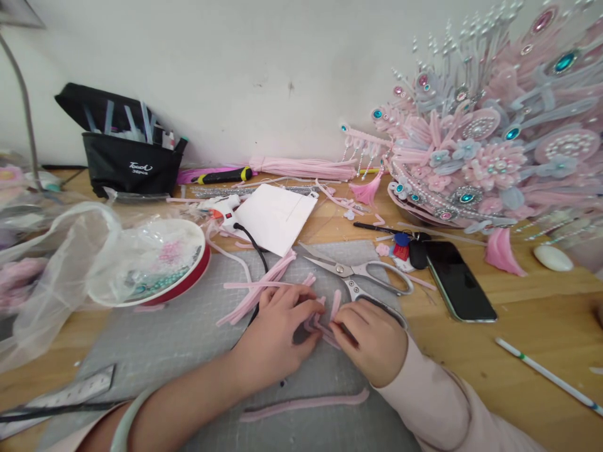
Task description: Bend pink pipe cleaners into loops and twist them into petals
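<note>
Both my hands meet over the grey cutting mat, working on a bent pink pipe cleaner [326, 333]. My left hand [282, 329] curls round its left side, with thumb and index finger at the bends. On the other side, my right hand [372, 339] pinches it between thumb and fingers, which hide part of it. Just beyond the left hand lies a bundle of pink pipe cleaner pieces [257, 295]. Metal scissors [346, 270] lie spread behind the right hand. Nearer to me, a single pink pipe cleaner strip [304, 405] rests on the cutting mat [155, 364].
A red-and-white bowl of beads [205, 263] stands left, with a black case [134, 166] behind it. A glue gun [226, 210] touches a white card [277, 216]. At right are a phone [461, 282], a white pen [549, 373] and a large pink beaded headdress [494, 163].
</note>
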Demonstrator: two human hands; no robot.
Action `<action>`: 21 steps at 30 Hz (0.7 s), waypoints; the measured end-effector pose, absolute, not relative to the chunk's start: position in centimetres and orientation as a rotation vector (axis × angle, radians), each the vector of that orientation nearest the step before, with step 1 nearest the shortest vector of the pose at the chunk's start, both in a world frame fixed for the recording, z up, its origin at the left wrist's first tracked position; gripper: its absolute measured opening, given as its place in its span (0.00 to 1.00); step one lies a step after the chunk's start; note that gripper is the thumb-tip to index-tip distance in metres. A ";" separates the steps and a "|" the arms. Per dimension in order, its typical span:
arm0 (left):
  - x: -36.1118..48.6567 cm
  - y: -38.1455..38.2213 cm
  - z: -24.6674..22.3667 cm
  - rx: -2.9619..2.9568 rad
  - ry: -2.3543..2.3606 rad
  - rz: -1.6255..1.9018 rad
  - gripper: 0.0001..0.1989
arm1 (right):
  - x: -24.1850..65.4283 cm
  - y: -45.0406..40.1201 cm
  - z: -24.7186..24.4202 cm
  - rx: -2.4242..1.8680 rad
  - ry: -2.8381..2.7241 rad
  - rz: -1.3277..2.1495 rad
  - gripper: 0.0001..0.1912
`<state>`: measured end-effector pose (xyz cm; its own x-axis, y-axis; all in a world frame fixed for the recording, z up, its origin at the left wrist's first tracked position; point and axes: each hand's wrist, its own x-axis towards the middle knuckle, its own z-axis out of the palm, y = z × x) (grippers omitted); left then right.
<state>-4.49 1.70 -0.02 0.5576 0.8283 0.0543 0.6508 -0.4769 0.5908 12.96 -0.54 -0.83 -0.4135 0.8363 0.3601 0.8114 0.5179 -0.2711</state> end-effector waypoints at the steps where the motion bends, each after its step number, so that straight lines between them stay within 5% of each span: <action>1: -4.5 1.7 0.0 2.276 1.189 0.455 0.12 | 12.8 -0.5 -1.2 -1.359 -2.344 0.105 0.10; 21: -4.5 1.6 0.3 2.335 1.248 0.429 0.10 | 13.4 -0.3 -1.2 -1.442 -2.427 0.306 0.07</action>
